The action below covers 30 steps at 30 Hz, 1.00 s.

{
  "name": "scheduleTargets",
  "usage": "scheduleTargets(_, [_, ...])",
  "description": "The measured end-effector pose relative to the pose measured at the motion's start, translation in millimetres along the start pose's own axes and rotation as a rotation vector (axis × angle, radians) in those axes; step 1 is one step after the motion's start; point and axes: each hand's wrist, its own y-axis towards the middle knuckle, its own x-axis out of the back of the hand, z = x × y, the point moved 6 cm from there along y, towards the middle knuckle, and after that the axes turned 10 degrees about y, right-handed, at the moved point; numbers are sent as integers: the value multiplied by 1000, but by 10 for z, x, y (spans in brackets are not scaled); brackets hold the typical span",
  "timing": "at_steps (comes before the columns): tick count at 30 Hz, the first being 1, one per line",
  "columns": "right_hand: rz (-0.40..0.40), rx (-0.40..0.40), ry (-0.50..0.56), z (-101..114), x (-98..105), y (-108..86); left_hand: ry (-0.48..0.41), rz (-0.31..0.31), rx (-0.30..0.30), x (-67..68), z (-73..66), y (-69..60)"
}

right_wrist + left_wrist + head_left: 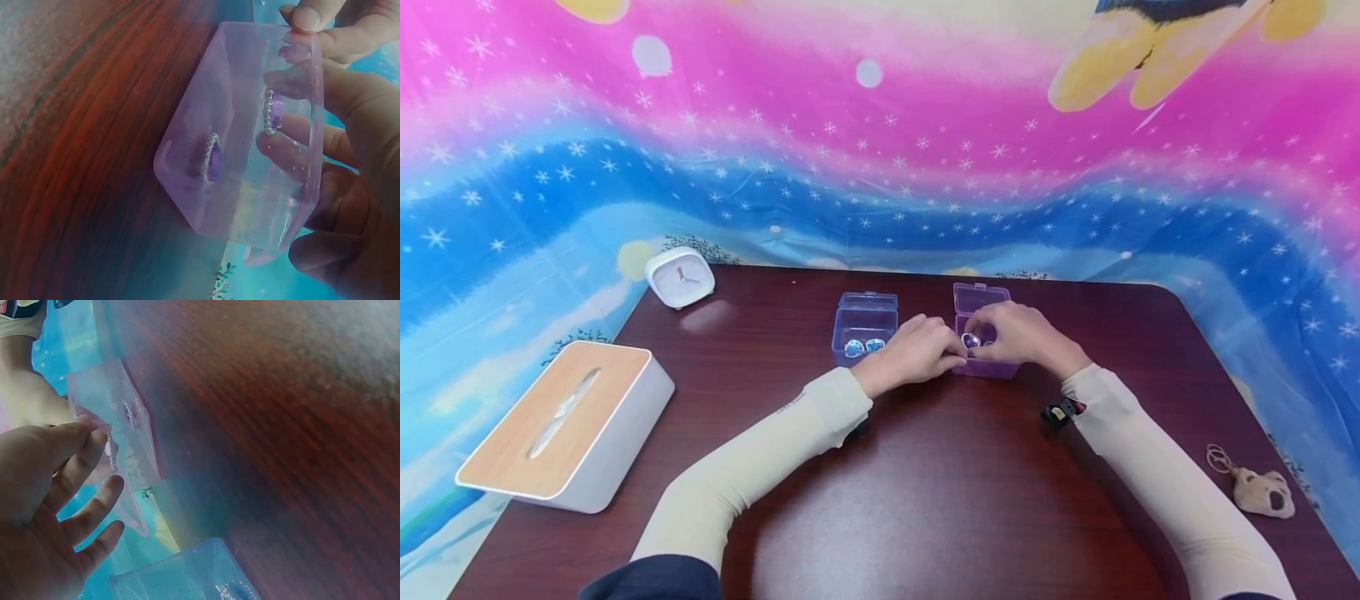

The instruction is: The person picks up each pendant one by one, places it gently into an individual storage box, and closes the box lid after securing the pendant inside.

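Observation:
A translucent pink-purple box (988, 368) (140, 419) (194, 200) stands with its lid raised. My left hand (913, 350) (50, 500) pinches its rim between thumb and index finger, the other fingers loosely spread. The right hand (1018, 333) (362, 150) reaches inside from above, thumb and a fingertip at either side of a purple gem with a silvery beaded edge (972, 340) (274, 112). A second purple gem (214, 161) lies lower in the box in the right wrist view. Left of it, a blue box (865, 321) (181, 572), lid up, contains two blue gems (854, 348).
A white clock (681, 278) stands at the table's back left, with a wood-topped tissue box (617, 433) nearer on the left. On the right lies a furry bear-head keychain (1262, 492). A colourful printed cloth (850, 150) hangs behind the dark wooden table (865, 517).

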Motion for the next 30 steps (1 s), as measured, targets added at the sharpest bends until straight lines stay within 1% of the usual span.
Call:
scheduleTargets(5, [-2,3,0,10,-6,15,5,5,9,4,-3,-7])
scheduleTargets(9, [-16,26,22,-7,5,9,-5,-1,11,5,-6,-6])
scheduleTargets(12, [-67,46,67,-23,65,-11,-2,-7,11,5,-7,-6])
scheduleTargets(14, [-132,29,103,-57,139,-31,3,-7,13,7,-6,-7])
scheduleTargets(16, [-213,-25,149,-120,228,-54,0,-3,17,5,-1,-9])
scheduleTargets(18, [-278,-111,212,-224,296,-71,-3,1,23,9,4,-15])
scheduleTargets(20, [-309,-213,313,-345,326,-78,-10,4,34,10,13,-23])
scheduleTargets(21, [-312,-264,363,-409,325,-77,-13,6,38,10,16,-26])
scheduleTargets(23, [-297,-367,449,-532,303,-83,-12,9,42,1,15,-29])
scheduleTargets(26, [-230,-480,564,-683,223,-75,-9,13,37,-19,0,-23])
scheduleTargets(28, [-184,-526,622,-765,165,-64,1,16,35,-30,-11,-17])
scheduleTargets(30, [-143,-540,696,-829,107,-32,9,17,41,-31,-13,-14])
